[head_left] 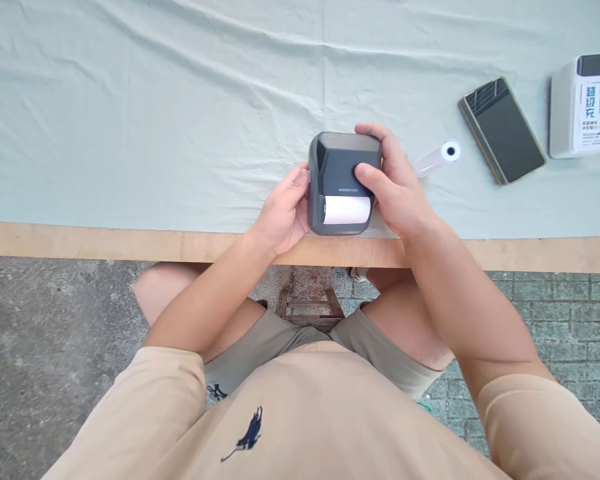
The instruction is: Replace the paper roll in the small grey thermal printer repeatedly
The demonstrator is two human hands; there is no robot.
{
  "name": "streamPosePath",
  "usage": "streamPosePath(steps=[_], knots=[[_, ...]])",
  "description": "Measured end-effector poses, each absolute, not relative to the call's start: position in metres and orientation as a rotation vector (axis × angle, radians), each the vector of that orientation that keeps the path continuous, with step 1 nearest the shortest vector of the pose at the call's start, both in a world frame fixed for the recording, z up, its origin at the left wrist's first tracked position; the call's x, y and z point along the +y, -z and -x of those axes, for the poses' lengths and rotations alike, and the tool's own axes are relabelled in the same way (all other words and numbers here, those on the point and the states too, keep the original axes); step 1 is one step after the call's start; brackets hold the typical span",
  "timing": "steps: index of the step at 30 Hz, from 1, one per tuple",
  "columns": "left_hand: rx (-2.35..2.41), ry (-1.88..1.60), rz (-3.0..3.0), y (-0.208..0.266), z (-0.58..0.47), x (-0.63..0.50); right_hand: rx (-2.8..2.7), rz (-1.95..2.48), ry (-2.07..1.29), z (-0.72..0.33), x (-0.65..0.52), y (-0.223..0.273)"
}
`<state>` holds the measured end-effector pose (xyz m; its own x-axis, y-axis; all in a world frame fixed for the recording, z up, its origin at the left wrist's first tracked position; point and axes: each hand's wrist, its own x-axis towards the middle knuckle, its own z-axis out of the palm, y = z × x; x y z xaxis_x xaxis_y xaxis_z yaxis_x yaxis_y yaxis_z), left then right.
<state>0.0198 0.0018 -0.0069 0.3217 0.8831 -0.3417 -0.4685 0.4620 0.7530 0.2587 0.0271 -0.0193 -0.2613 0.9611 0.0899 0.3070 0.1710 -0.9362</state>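
A dark grey label printer (337,170) is held over the front edge of the table between both of my hands. A white paper roll (347,210) shows in the opening at its near end. My left hand (287,207) grips the printer's left side, thumb at the edge and the other fingers partly hidden. Around the right side is my right hand (393,180), its thumb on the printer's top face and a finger over the far corner. Just right of that hand, a white roll (437,158) with a dark core hole lies on the cloth.
A dark-screened phone (505,130) lies at the right, with a white box (584,107) bearing a printed label beyond it. Pale green cloth (155,133) covers the table, whose bare wooden edge (105,243) runs along the front. A wooden stool (310,310) shows between my legs.
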Motion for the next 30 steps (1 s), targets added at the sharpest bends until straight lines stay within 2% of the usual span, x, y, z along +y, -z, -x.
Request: streamPosePath(steps=[7,13,15,19,21,27,30], knots=[[0.852,-1.01,-0.579,0.008,-0.022,0.001,-1.771,1.092,-1.115,-0.27,0.025,0.025],[0.877,-1.008,-0.621,0.008,-0.022,0.002,-1.951,1.019,-1.167,-0.291,0.025,0.003],[0.871,-1.005,-0.613,0.009,-0.022,0.003,-1.946,1.066,-1.039,-0.289,0.028,-0.01],[0.856,-1.017,-0.577,0.011,-0.021,0.005,-1.657,1.172,-0.429,-0.266,0.037,-0.041],[0.865,-1.014,-0.553,0.012,-0.02,0.005,-1.522,1.154,-0.292,-0.254,0.038,-0.057],[0.842,-0.989,-0.448,0.015,-0.019,0.007,-2.149,1.397,-0.556,-0.244,0.026,-0.092],[0.786,-0.958,-0.504,0.012,-0.018,0.005,-2.364,1.713,-0.485,-0.235,0.025,-0.105]])
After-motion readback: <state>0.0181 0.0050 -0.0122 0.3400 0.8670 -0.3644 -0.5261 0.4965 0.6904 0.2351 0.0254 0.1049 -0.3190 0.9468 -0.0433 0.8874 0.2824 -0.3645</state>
